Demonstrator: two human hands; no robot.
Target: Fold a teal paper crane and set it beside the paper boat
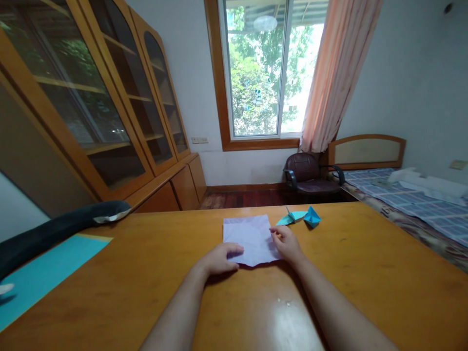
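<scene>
A creased, pale purple sheet of paper [250,239] lies unfolded on the wooden table in front of me. My left hand [219,258] is at its lower left corner, fingers over the paper and thumb along the near edge. At the right edge, my right hand [287,243] pinches the sheet between thumb and fingers. Just beyond that hand lie a light teal folded paper piece [292,217] with pointed ends and a blue folded paper piece [312,217]. The undersides of both hands are hidden.
The wooden table [146,292] spans the foreground. On its left are a teal sheet [54,273] and a dark curved object [66,226]. Beyond stand a glass-fronted cabinet [146,170], an office chair [307,173] and a bed [413,190].
</scene>
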